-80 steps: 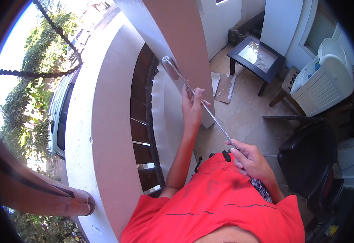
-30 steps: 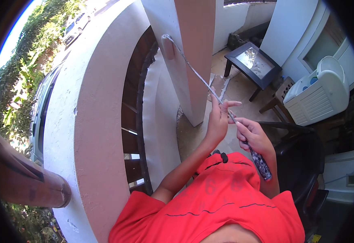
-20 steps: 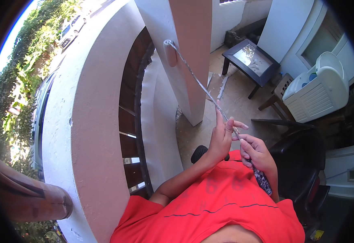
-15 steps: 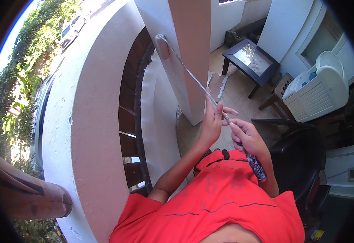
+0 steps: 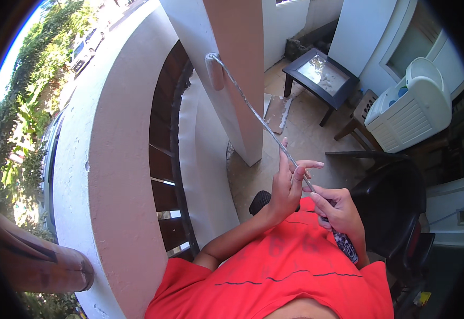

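Observation:
A long-handled paint roller stretches from near my body up to a pillar. Its roller head rests against the pillar's pale left face. My right hand is closed around the lower rod by the dark speckled grip, whose end sticks out below the palm. Further up the rod, my left hand supports it loosely, the rod running between thumb and fingers. The left index finger points up along it and other fingers stretch to the right.
A curved balcony wall with dark railing slats runs along the left, beside a rusty pole. On the right are a low glass-topped table, a white plastic basket on a wooden stool, and a black chair.
Both hands have come down and right, toward my body, with the roller's grip. The roller head has slid slightly down the pillar. The whole view has shifted a little.

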Demonstrator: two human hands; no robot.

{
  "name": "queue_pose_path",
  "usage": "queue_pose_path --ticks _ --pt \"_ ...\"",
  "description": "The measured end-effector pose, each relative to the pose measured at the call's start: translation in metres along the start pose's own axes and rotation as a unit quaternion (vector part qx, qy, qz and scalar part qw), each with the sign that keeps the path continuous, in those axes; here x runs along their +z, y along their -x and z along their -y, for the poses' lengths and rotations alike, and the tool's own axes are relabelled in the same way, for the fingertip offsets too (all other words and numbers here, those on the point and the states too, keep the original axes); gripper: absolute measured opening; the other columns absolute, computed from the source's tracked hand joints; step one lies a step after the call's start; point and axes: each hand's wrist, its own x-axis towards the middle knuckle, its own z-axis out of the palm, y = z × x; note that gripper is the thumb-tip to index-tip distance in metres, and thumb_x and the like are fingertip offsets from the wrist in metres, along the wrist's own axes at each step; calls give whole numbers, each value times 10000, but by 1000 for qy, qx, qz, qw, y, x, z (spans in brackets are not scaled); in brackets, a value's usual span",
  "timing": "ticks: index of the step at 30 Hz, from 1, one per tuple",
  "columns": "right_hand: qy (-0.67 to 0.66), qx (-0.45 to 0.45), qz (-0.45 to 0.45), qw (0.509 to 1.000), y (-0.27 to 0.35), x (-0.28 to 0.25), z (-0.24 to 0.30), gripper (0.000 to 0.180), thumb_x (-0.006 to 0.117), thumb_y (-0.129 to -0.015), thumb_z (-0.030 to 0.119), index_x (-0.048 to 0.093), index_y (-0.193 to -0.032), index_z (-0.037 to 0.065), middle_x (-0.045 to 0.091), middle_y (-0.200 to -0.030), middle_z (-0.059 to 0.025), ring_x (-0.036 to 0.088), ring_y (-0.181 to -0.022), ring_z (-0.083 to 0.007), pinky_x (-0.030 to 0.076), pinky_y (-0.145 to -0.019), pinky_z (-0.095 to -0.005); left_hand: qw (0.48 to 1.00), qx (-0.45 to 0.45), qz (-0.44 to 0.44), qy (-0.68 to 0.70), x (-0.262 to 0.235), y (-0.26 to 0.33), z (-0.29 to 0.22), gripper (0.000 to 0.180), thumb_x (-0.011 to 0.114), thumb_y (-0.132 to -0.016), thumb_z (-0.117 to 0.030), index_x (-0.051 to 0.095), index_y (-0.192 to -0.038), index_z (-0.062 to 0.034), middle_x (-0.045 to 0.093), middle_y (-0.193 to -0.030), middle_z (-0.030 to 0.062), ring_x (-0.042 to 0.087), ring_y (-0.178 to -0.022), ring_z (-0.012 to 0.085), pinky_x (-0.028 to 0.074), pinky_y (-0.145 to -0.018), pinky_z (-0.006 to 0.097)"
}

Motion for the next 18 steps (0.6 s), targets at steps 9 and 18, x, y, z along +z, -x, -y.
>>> queue_pose_path --ticks 9,18 --pt "30 -30 -18 999 2 2 7 276 446 -941 98 562 -1153 -34 392 -587 33 351 -455 -38 328 -410 -199 998 30 26 -58 -5 -7 -11 686 316 -976 -346 -63 -1377 59 657 -907 87 569 -670 116 469 -623 235" --pt "74 -63 5 995 -17 -4 18 272 432 -945 97 565 -1147 -29 397 -591 31 353 -441 -32 324 -413 -193 968 -62 43 -240 -17 -26 -27 696 303 -971 -369 -54 -1363 81 665 -796 93 649 -663 208 494 -603 290"
